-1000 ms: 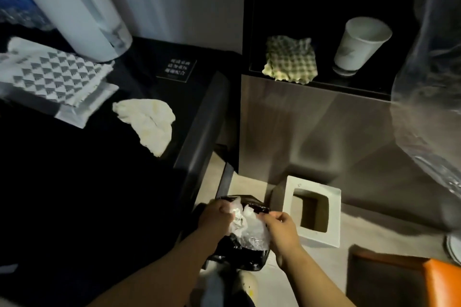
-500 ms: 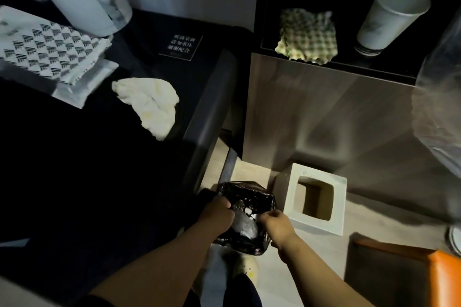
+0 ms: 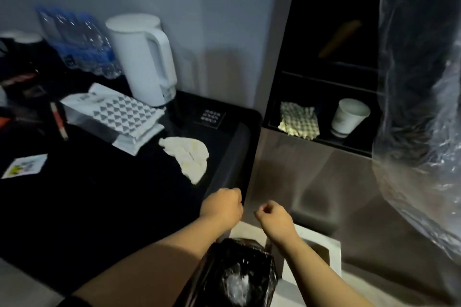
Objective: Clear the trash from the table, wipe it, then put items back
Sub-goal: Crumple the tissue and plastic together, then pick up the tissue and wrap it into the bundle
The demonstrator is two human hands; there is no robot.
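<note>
The fingers [image 3: 234, 194] of the left hand [image 3: 222, 207] are curled into a fist with nothing held. The right hand [image 3: 274, 219] is likewise closed and empty. At 6 o'clock of the hands, a glossy black bin bag [image 3: 259, 264] holding crinkled clear plastic is noted. At 11 o'clock, a crumpled white tissue [image 3: 187, 157] lies on the black desk [image 3: 99, 207].

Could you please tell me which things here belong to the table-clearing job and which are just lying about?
Job: crumpled tissue; black bin bag; table; checked cloth, probably for wiping; white kettle, likely moved and replaced.
Lying about: paper cup; white square bin; clear plastic sheeting.
</note>
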